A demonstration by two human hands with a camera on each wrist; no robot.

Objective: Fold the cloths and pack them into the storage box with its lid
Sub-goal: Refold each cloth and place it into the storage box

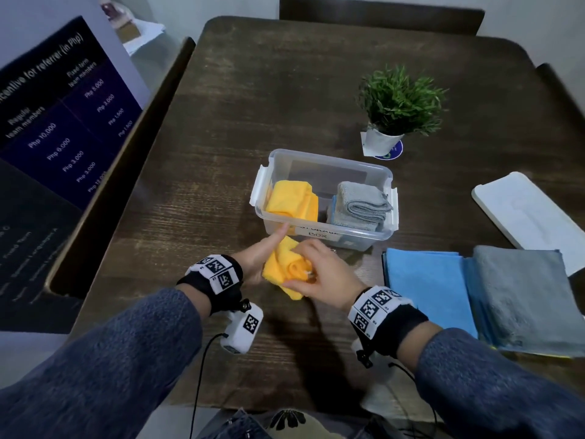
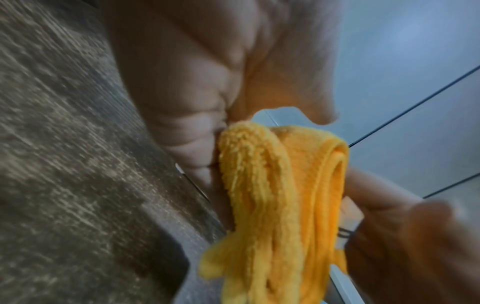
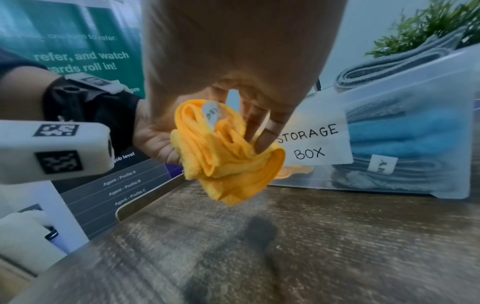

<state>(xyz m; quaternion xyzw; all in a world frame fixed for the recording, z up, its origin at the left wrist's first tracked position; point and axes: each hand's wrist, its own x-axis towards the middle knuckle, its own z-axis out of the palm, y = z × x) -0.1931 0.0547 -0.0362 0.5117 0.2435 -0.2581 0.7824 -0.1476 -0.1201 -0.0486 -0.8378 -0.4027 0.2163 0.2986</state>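
Both hands, left hand (image 1: pixel 253 261) and right hand (image 1: pixel 319 277), grip a folded yellow cloth (image 1: pixel 286 267); the storage box (image 1: pixel 323 229) is part-filled (lid (image 1: pixel 531 217) off), and flat cloths (image 1: pixel 474 293) remain.

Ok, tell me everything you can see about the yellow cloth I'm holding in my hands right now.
The yellow cloth is a soft, fluffy, towel-like fabric, folded into a loose, thick bundle with several layers showing at its edges and a small white tag sticking out. It is held above the wooden table, just in front of the clear storage box. The left hand holds one side and the right hand grips the other, its fingers pressing into the folds.
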